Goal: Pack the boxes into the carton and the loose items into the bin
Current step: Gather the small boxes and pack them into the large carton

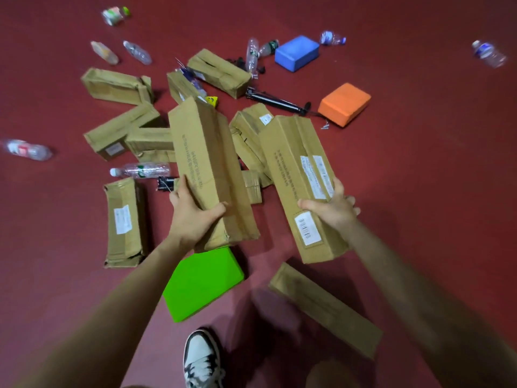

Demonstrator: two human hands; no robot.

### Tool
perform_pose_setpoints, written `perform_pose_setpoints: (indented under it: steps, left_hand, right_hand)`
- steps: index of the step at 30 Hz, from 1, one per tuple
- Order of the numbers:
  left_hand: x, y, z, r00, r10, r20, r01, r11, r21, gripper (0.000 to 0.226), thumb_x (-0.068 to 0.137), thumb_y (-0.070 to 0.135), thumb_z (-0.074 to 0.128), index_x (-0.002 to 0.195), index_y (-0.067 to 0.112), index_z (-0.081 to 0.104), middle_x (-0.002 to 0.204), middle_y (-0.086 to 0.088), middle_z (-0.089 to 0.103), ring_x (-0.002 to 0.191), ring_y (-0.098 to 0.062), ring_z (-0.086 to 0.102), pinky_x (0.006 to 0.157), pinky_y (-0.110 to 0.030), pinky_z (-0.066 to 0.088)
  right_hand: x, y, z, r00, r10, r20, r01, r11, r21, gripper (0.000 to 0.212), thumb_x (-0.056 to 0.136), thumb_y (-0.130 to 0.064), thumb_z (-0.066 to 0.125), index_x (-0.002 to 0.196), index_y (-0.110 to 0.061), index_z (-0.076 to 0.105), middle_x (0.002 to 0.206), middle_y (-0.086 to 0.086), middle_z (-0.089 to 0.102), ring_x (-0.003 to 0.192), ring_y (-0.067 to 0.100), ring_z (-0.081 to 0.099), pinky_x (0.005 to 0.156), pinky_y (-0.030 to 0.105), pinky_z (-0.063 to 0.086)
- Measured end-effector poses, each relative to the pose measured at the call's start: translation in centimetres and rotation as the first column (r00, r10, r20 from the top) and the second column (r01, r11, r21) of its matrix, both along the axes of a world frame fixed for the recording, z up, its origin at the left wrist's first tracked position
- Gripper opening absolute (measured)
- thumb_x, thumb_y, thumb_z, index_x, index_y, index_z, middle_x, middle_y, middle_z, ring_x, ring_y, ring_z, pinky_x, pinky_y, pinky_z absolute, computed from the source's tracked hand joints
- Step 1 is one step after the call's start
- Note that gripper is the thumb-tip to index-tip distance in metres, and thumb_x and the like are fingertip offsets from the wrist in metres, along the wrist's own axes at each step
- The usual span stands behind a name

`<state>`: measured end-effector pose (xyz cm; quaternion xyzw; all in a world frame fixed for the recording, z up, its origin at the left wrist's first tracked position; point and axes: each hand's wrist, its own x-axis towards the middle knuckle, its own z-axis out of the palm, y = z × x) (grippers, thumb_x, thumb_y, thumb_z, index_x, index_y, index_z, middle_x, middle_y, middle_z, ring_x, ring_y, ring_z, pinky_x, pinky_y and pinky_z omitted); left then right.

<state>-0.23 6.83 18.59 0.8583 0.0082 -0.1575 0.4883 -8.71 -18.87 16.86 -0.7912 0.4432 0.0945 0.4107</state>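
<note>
Fingers of the left hand (193, 212) wrap the plain box (205, 163) at 11 o'clock. The right hand (334, 207) clasps the labelled box (300, 175) at 1 o'clock. Both are held aloft, presumably bound for the carton.

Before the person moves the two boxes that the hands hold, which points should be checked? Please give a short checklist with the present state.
1. Grip of left hand on long box: ok.
2. Grip of right hand on labelled box: ok.
3. The carton in sight: not ok, none in view.
4. Floor near the shoe free: not ok, green block and brown box lie close.
5. Flaps of both held boxes closed: cannot tell.
</note>
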Motion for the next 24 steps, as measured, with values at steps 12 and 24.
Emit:
perform_pose_setpoints:
  steps: [12,24]
  left_hand:
    - [-0.3,4.2,26.1,0.976,-0.095,-0.198,0.066,0.987,-0.148,0.102,0.059,0.054,0.075,0.143,0.041,0.019,0.137,0.004,0.04,0.122,-0.012,0.046,0.111,-0.036,0.033]
    - [10.7,7.6,46.7,0.974,-0.131,-0.185,0.063,0.94,-0.336,0.094,0.077,0.043,0.07,0.15,0.021,0.015,0.135,0.005,0.047,0.11,-0.011,0.055,0.097,-0.03,0.042]
  right_hand:
    - [-0.9,4.4,23.7,0.99,-0.138,0.04,0.114,0.923,0.367,0.113,0.038,-0.065,0.078,0.137,-0.03,0.035,0.126,-0.001,0.055,0.123,0.025,0.049,0.102,0.045,0.044]
    - [9.0,6.6,45.0,0.966,-0.161,0.205,0.057,0.897,0.439,0.091,0.065,-0.048,0.08,0.14,-0.022,0.034,0.114,0.002,0.064,0.1,0.022,0.064,0.095,0.042,0.05]
